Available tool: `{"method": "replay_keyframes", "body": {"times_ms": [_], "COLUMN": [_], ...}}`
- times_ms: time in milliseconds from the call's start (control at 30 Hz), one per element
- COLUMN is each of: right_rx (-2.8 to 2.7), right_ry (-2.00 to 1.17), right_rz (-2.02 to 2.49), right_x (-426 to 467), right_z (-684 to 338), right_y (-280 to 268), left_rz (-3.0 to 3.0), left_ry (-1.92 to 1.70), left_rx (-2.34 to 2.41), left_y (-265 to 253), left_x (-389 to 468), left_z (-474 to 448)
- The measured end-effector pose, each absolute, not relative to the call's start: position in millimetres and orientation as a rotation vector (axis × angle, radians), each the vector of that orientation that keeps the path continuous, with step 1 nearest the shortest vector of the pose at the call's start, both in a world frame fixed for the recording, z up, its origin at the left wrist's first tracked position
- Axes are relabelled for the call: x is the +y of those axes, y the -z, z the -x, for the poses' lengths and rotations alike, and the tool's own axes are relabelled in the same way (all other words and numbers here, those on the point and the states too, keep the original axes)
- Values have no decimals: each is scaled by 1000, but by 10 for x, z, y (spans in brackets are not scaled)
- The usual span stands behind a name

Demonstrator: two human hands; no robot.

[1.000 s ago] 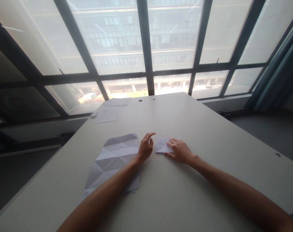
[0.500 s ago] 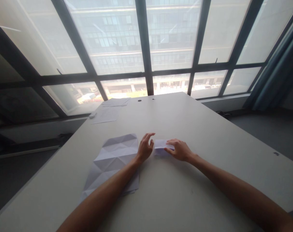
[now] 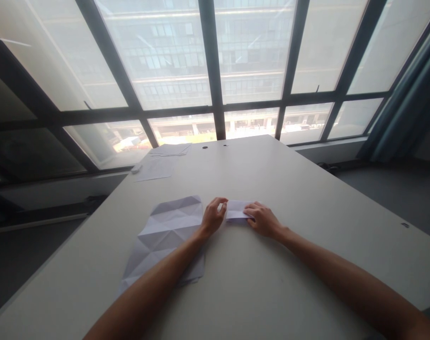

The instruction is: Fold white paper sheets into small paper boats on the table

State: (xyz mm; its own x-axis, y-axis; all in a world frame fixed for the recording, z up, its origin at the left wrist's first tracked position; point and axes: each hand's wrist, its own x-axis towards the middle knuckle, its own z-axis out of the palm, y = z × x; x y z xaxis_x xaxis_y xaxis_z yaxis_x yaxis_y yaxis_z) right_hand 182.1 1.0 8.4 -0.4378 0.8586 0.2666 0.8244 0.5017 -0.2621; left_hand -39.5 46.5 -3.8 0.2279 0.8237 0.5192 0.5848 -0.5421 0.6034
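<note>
A small folded sheet of white paper (image 3: 235, 210) lies on the table between my two hands. My right hand (image 3: 263, 220) is closed on its right end, with the fingers on top and the thumb at the near edge. At the left end, the curled fingers and thumb of my left hand (image 3: 213, 217) come together at the paper's edge. The exact contact of those fingertips is too small to make out. Beside my left forearm lies a stack of larger creased paper (image 3: 172, 215), marked with fold lines and partly covered by that arm.
The white table (image 3: 289, 278) stretches away to a row of windows (image 3: 250, 56). Several flat sheets (image 3: 154, 169) lie at its far left, near a small pale object (image 3: 135, 169). A round dark cable hole (image 3: 205, 148) sits near the far edge. A blue curtain (image 3: 399, 104) hangs at right.
The folded paper's near part has turned flatter and its near edge has moved away from me. My left fingers have curled in toward the thumb; my right hand has shifted slightly.
</note>
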Motion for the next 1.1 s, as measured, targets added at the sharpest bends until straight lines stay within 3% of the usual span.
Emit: {"method": "replay_keyframes", "body": {"times_ms": [167,433,1100], "right_rx": [-2478,-2337,-2402], "right_ry": [-126,-155,-271], "right_rz": [1221,1241,1418], "right_x": [-36,-60,35], "right_z": [-1820,-1672,-1554], "right_y": [-139,-111,184], "left_rz": [-2349,-2721,-2683], "left_ry": [-1114,-464,-315], "left_rx": [1266,1078,1126], "left_y": [27,76,120], "left_x": [439,392,432], "left_z": [391,357,370]}}
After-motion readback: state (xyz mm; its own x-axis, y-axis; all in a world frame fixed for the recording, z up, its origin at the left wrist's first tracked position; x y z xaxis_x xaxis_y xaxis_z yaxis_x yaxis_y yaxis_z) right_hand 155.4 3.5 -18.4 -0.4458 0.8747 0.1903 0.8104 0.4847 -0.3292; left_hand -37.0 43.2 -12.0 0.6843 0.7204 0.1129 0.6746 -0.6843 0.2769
